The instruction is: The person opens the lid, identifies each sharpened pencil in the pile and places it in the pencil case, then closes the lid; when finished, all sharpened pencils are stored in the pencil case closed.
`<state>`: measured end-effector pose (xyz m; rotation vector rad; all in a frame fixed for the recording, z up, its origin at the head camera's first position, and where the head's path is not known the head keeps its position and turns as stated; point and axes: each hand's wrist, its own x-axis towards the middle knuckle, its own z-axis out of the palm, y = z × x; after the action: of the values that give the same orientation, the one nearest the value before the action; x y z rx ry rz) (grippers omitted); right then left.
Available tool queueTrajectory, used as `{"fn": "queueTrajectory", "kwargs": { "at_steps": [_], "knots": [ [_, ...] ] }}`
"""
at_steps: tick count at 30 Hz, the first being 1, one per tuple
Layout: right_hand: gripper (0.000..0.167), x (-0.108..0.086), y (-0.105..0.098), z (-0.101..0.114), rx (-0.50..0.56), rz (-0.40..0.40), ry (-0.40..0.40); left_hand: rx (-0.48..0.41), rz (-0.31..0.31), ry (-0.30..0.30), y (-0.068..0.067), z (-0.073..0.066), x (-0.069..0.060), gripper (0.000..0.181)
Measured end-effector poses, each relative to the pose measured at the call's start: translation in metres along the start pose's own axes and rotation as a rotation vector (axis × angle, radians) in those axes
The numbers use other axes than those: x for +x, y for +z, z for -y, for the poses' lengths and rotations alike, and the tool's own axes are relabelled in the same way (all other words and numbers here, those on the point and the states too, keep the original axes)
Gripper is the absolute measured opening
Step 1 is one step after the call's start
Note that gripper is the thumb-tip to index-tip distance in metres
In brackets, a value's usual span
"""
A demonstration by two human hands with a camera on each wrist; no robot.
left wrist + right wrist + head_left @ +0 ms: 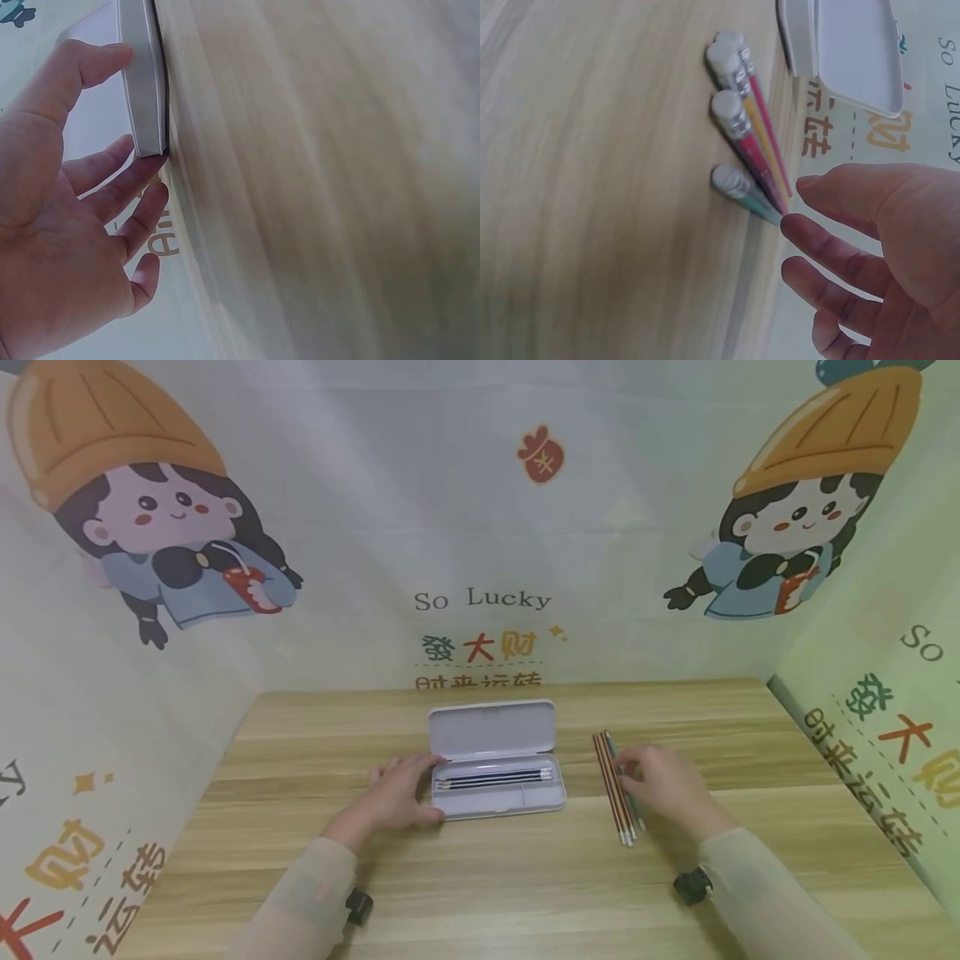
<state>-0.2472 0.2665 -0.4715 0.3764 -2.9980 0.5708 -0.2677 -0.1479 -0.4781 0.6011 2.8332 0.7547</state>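
A white pencil case [480, 801] lies with its lid [491, 728] raised. Inside, several dark pencils [491, 779] rest along the back compartment. My left hand [397, 793] grips the case's left end; in the left wrist view the thumb [105, 64] presses the front wall and the fingers reach around the end. To the right of the case lie several loose pencils [617, 802], red, yellow and teal [739, 186], with white erasers toward me. Over them is my right hand [663, 781], thumb and forefinger apart, fingertips close to the pencils; whether they touch is unclear.
The wood-grain table [480, 877] carries the case and pencils. A printed cloth [480, 527] with cartoon figures and lettering stands behind and at both sides of it. Small black devices [692, 886] are worn at both wrists.
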Motion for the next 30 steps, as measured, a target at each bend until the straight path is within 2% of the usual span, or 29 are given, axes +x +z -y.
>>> {"fn": "queueTrajectory", "kwargs": {
  "at_steps": [18, 30],
  "knots": [
    [0.036, -0.0040, 0.0042, -0.0087, -0.044, 0.050, 0.077, -0.005, 0.008, 0.002, -0.0005, 0.0003, 0.0000, 0.086],
    [0.040, -0.0045, 0.0054, -0.0071, -0.006, 0.060, 0.140, 0.000, 0.000, 0.007, 0.0013, 0.0020, 0.0011, 0.085]
  ]
}}
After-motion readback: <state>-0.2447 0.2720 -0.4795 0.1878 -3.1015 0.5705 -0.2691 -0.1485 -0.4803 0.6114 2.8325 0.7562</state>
